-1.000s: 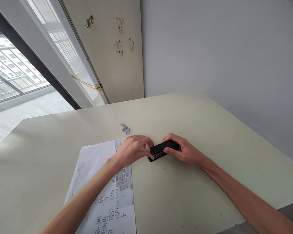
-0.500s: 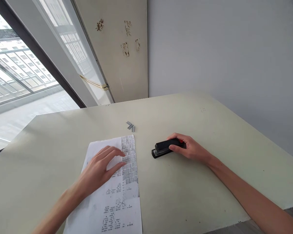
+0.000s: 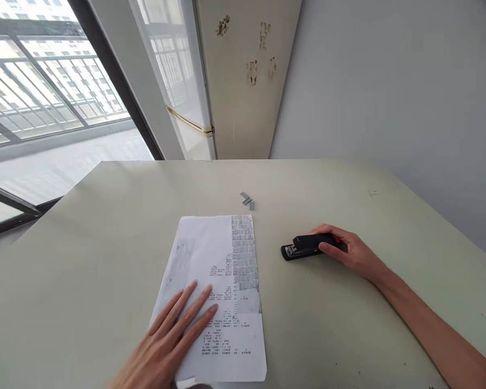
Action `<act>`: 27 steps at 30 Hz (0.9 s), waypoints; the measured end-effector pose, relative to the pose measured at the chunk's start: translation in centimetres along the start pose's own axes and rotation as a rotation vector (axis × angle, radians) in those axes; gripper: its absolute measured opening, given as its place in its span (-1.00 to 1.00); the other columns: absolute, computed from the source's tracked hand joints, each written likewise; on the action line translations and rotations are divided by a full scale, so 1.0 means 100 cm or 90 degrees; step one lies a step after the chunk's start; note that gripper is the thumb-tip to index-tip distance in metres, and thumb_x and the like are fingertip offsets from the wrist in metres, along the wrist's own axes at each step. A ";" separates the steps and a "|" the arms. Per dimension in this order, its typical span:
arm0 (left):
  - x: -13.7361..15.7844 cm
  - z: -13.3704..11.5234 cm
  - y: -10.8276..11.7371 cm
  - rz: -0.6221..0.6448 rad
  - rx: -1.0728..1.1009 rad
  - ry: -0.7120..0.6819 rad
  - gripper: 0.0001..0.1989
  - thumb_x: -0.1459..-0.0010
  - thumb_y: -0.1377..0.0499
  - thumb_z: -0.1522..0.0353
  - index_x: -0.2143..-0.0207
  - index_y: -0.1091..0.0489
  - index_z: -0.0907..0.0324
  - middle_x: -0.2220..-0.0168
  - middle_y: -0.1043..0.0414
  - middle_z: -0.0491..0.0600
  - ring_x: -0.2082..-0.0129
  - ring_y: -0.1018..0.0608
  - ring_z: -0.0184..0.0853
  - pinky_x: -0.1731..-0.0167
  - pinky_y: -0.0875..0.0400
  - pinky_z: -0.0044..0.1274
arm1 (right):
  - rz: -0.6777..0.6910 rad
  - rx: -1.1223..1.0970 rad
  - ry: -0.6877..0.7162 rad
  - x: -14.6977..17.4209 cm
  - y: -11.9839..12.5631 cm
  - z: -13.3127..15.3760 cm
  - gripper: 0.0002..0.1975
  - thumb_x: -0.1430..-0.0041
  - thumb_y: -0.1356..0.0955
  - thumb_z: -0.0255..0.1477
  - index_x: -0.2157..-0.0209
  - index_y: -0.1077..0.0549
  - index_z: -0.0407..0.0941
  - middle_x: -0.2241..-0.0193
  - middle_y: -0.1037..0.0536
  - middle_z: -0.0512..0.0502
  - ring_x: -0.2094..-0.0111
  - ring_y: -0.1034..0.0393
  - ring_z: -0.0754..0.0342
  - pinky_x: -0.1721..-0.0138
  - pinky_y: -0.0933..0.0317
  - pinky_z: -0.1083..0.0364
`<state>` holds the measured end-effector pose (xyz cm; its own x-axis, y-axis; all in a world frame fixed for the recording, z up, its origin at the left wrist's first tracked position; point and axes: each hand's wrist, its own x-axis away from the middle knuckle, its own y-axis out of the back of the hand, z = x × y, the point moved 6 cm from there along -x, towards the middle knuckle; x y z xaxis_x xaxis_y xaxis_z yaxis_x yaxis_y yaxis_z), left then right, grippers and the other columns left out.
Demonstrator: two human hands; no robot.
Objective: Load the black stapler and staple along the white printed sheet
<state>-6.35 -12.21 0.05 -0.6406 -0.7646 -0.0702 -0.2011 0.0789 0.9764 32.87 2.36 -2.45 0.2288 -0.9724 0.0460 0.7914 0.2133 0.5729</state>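
My left hand (image 3: 172, 332) lies flat on the lower left part of a printed white paper (image 3: 206, 232), fingers stretched out. A dense strip of staples (image 3: 245, 251) covers the upper right edge of that paper. To the right of the paper, my right hand (image 3: 344, 248) is wrapped round a black stapler (image 3: 308, 244) with a red spot near its rear. The stapler rests on the table, its front end pointing left toward the paper and apart from it. Several grey staple strips (image 3: 247, 201) lie just beyond the paper's top edge.
The pale table (image 3: 105, 232) stretches out on all sides of the paper. A grey wall (image 3: 389, 81) rises behind it on the right. At the back stands a beige cabinet panel (image 3: 243, 113) with worn brown patches, and a window (image 3: 52, 75) with railings is at the left.
My left hand has moved down the paper from its upper part and now lies flat. The view has shifted left. My right hand keeps its hold on the stapler.
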 end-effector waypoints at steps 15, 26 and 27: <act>0.026 -0.016 -0.004 -0.027 0.063 0.007 -0.07 -0.20 -0.02 0.50 -0.55 0.15 -0.19 -0.47 -0.11 -0.20 -0.44 -0.27 -0.04 -0.30 -0.39 -0.20 | -0.011 -0.020 0.015 0.000 -0.003 -0.001 -0.54 -0.32 -0.32 0.09 0.09 -0.55 0.02 0.07 -0.61 -0.09 0.10 -0.46 -0.14 0.10 -0.35 -0.02; -0.021 -0.054 -0.016 -0.061 0.082 0.017 -0.01 -0.17 0.06 0.64 -0.56 0.26 -0.12 -0.50 -0.02 -0.12 -0.49 -0.12 0.01 -0.35 -0.30 -0.05 | -0.004 -0.040 0.007 0.000 -0.001 0.007 -0.53 -0.33 -0.30 0.11 0.14 -0.54 0.01 0.27 -0.57 -0.04 0.26 -0.39 -0.04 0.18 -0.31 0.00; -0.023 -0.056 -0.017 -0.060 0.080 0.015 0.00 -0.16 0.06 0.65 -0.56 0.24 -0.13 -0.51 -0.01 -0.12 -0.49 -0.11 0.01 -0.35 -0.29 -0.04 | -0.004 -0.043 0.009 0.000 -0.001 0.007 -0.53 -0.33 -0.30 0.11 0.14 -0.54 0.01 0.26 -0.56 -0.04 0.25 -0.39 -0.05 0.18 -0.31 0.00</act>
<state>-0.40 -14.11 -0.29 -0.5976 -0.7870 -0.1534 -0.3515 0.0852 0.9323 32.42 2.27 -1.89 0.2309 -0.9725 0.0307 0.8296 0.2133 0.5160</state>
